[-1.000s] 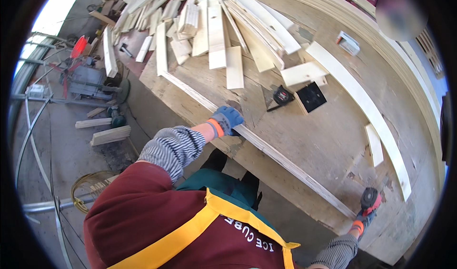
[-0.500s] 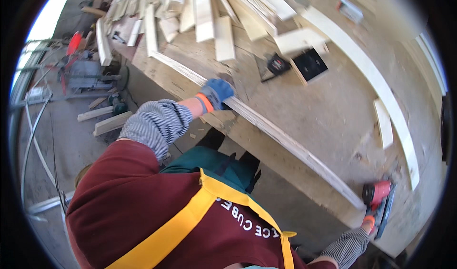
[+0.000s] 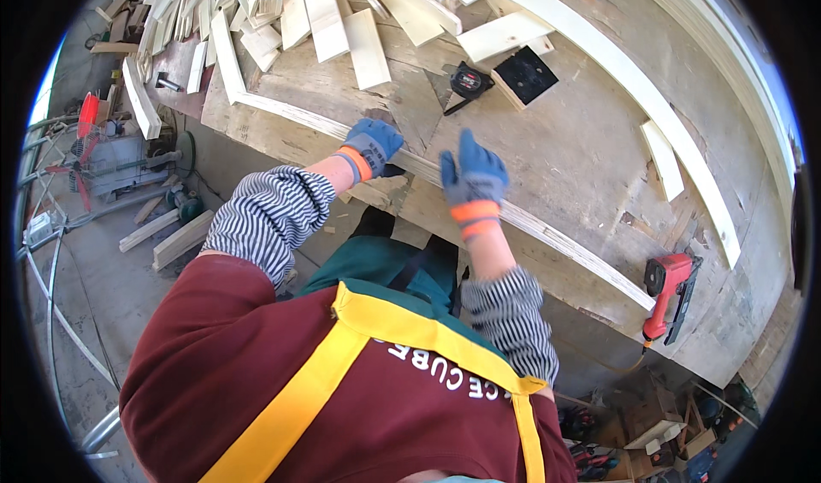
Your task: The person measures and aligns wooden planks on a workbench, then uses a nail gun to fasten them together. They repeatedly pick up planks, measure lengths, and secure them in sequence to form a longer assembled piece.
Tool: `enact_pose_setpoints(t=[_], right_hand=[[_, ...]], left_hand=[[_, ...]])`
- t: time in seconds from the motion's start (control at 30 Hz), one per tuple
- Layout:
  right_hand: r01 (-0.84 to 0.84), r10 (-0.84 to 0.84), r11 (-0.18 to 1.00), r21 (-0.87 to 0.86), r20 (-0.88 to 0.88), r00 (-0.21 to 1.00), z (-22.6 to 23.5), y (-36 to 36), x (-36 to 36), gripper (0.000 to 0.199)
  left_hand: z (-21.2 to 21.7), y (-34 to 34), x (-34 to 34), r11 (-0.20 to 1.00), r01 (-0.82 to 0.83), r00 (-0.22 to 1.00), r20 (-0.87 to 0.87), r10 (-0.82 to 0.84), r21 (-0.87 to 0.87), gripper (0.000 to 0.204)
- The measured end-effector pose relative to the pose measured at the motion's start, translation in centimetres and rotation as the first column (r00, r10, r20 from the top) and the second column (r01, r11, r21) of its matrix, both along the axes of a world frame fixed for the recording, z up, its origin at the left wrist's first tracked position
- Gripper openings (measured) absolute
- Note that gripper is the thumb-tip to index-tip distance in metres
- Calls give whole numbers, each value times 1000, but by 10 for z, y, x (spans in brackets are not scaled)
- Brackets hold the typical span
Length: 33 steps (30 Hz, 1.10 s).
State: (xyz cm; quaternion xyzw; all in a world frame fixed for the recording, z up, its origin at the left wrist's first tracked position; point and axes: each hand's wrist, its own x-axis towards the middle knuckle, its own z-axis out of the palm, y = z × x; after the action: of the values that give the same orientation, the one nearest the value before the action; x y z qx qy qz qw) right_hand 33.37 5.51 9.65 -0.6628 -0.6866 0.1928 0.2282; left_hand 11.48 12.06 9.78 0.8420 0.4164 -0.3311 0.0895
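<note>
A long, narrow wooden strip (image 3: 569, 256) runs slantwise along the near edge of the workbench. My left hand (image 3: 374, 145), in a blue-grey work glove with an orange cuff, is closed around it left of the middle. Just to the right, my right hand (image 3: 475, 175), gloved alike, hovers over the strip with thumb and fingers apart and nothing held. By the strip's right end a red and black nail gun (image 3: 671, 282) rests on the bench, its hose hanging over the edge.
Light boards (image 3: 329, 21) are heaped at the far left of the workbench (image 3: 590, 158). A tape measure (image 3: 470, 81) lies beside a small black-topped wooden box (image 3: 525, 77). A long curved board (image 3: 637, 90) arcs along the right, near a short board (image 3: 663, 160). Machinery (image 3: 128, 167) stands on the floor at left.
My right hand has let go of the nail gun, leaving it on the bench, and has come left toward my left hand. The left hand stays on the strip.
</note>
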Motion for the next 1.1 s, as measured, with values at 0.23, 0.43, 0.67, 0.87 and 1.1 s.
enact_pose_setpoints(t=[0.23, 0.43, 0.67, 0.87, 1.1], right_hand=[[-82, 173, 929, -362, 225, 959, -26, 22, -53, 45], [-50, 196, 935, -352, 393, 898, -35, 12, -59, 38], [-91, 183, 968, -234, 407, 895, -61, 3, -64, 34], [-59, 196, 912, -406, 306, 932, -45, 11, -57, 35], [-60, 78, 988, -140, 132, 988, -26, 5, -5, 43]], left_hand=[[-2, 13, -8, 996, 63, 957, 288, -44, -57, 29], [-13, 11, -13, 993, 87, 950, 308, -57, -85, 21], [-29, 2, -30, 992, 99, 904, 410, -124, 82, 16], [-31, 3, -18, 998, 47, 919, 392, -31, -31, 16], [0, 16, -19, 989, 132, 964, 239, -114, -62, 67]])
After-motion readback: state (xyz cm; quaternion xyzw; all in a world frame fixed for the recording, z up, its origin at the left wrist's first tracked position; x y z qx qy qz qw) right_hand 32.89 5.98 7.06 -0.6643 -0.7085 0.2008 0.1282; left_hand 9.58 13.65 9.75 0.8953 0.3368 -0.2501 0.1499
